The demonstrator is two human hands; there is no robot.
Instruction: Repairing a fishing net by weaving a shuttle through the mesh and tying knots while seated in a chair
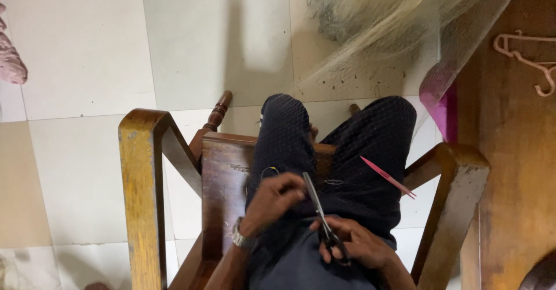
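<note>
Over pale floor tiles [81,46], seated in 1 wooden chair [142,168], your right hand [359,246] grips 1 pair of scissors [321,220] while your left hand [272,200] pinches netting [341,145] beside 1 pink needle [387,177].

Chair [223,174]: being occupied at the lower centre of the frame, with its seat lying under the legs [341,145].
Armrests: being placed one at lower left [142,174] and one at lower right [454,180], with the legs between them.
Left hand [272,200]: being rested on the lap, left of the scissors [321,214].
Right hand [359,243]: being positioned at bottom centre, with fingers through the scissors' handles.
Scissors: being pointed toward the upper left, between the two hands.
Needle [388,177]: lying on the thigh, right of the scissors.
Net [394,23]: being spread at upper right, beyond the knees and over the legs.
Hanger [530,58]: lying at the far upper right.
</note>
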